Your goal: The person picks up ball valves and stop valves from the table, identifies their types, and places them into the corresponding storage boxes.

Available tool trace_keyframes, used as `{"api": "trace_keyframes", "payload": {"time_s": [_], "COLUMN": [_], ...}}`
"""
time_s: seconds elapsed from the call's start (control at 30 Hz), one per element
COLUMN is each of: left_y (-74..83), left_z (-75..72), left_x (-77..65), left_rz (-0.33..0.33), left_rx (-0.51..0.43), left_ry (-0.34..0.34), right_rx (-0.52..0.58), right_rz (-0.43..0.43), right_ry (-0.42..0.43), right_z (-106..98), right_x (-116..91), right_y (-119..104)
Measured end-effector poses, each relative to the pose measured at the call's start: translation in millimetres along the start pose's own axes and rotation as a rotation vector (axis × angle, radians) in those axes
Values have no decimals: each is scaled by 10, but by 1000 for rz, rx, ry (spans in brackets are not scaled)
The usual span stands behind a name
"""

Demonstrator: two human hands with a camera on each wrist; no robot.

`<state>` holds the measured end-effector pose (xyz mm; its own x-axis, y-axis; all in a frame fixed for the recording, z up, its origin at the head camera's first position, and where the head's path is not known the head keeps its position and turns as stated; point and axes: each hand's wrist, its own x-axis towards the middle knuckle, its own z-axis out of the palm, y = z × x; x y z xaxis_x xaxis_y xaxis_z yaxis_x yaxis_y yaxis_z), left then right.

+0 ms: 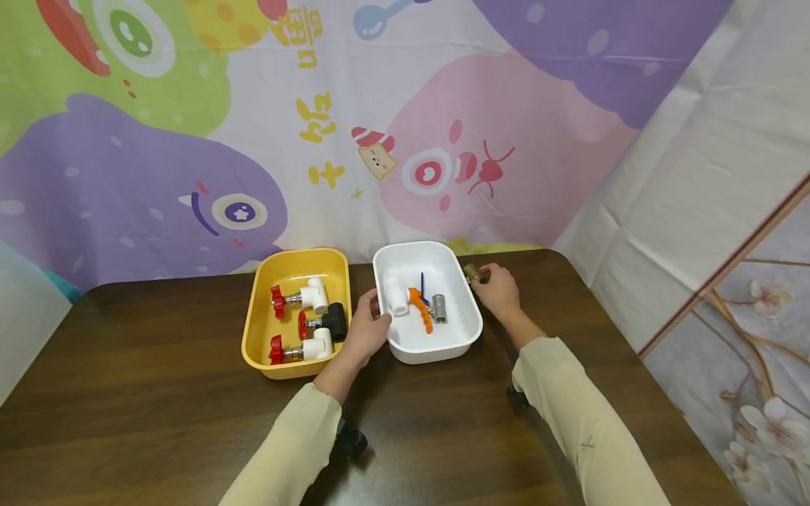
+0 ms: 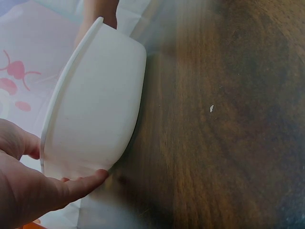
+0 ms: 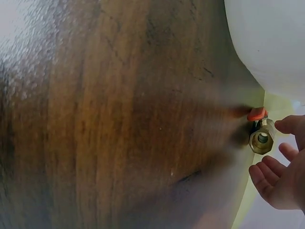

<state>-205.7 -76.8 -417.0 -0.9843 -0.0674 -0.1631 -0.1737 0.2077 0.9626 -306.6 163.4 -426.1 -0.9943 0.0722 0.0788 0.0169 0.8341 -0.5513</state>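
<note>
My left hand (image 1: 368, 329) holds the left side of a white tray (image 1: 430, 355), thumb at the rim and fingers along the outer wall. Inside that tray lie a white plastic valve (image 1: 396, 301) with an orange lever (image 1: 420, 309) and a silver ball valve (image 1: 439, 309) with a blue lever. Past the tray's right side, a brass ball valve (image 3: 262, 137) with a red handle rests on the table. My right hand (image 3: 281, 179) is around it, thumb and fingers spread. A small gap shows between the fingertips and the brass in the right wrist view.
A yellow tray (image 1: 254, 330) stands left of the white one. It holds two white valves (image 1: 313, 295) and a black valve (image 1: 334, 322), all with red handwheels. A printed cloth (image 1: 335, 211) hangs behind the brown table (image 1: 158, 393), and a pale curtain (image 1: 664, 176) borders the right.
</note>
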Motion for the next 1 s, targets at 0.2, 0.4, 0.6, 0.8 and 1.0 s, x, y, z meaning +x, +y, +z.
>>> {"api": "trace_keyframes", "payload": {"time_s": [0.2,0.4,0.6,0.8,1.0], "left_y": [-1,-5,-3,-5,1], "left_z": [-1,-2,-5,-14,-14], "left_x": [8,1,-9,-9,-2], "left_rz": [-1,0,-11,-15,-17], "left_rx": [-9,-2,-10,-10,-13], "left_ry": [1,0,-8,-11,-10], "right_rx": [10,16,8,14,38], "right_rz": [8,13,17,5,1], "right_ry": [4,-12,-45,-45,-22], "right_z": [1,29,81,110,134], "right_x": [1,6,24,48,61], "right_y": [8,14,36,43,35]}}
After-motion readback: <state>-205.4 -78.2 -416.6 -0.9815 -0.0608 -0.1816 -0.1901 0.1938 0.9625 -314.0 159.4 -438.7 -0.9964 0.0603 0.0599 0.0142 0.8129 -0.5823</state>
